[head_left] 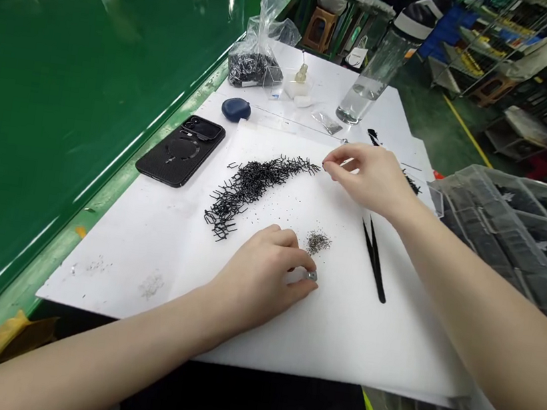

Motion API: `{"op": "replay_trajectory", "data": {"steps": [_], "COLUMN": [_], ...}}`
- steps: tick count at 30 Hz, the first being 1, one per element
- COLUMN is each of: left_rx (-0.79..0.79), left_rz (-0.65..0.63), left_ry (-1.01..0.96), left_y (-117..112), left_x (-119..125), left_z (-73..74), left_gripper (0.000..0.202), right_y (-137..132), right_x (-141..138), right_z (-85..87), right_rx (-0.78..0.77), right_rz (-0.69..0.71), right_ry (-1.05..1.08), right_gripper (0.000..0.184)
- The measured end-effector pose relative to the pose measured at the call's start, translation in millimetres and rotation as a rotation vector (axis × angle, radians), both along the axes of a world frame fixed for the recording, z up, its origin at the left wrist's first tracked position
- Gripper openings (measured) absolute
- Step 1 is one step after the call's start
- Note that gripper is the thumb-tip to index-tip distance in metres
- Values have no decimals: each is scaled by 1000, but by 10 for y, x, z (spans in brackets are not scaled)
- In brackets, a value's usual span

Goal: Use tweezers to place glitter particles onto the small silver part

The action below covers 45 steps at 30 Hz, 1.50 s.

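Low over the white work surface, my left hand pinches a small silvery metal piece between thumb and fingertips. Just beyond it lies a little heap of tiny metallic bits. My right hand has thumb and forefinger pressed together beside the right end of a curved pile of black bent pins. A dark speck shows at those fingertips, too small to make out. Black tweezers rest on the surface below my right hand, untouched.
Left of the pile are a black phone and a dark blue case. A bag of black parts, a water bottle and a small packet stand farther back. Compartment boxes sit at right, beside my right forearm.
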State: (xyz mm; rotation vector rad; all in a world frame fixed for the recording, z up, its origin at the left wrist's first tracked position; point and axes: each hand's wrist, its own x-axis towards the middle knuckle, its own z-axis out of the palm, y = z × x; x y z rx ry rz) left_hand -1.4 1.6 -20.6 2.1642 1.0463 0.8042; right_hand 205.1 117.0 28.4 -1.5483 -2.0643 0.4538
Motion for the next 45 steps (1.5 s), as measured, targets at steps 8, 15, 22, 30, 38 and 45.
{"op": "replay_trajectory", "data": {"steps": [8, 15, 22, 30, 38, 45], "left_rx": [-81, -196, -685, -972, -1012, -1042], "left_rz": [54, 77, 14, -131, -83, -35], "left_ry": [-133, -165, -519, -745, -869, -851], "left_y": [-27, 1, 94, 135, 190, 171], "left_x": [-24, -54, -105, -173, -100, -109], "left_z": [148, 248, 286, 188, 216, 230], "left_gripper": [9, 15, 21, 29, 20, 18], "right_y": [-792, -983, -1105, -1145, -1183, -1179], "right_x": [90, 99, 68, 28, -15, -12], "right_z": [-22, -158, -154, -144, -147, -121], "right_rx": [-82, -143, -41, -92, -80, -40], "right_rz": [32, 159, 219, 155, 149, 71], "right_ry": [484, 663, 768, 779, 794, 733], "right_gripper": [9, 13, 33, 29, 31, 30]}}
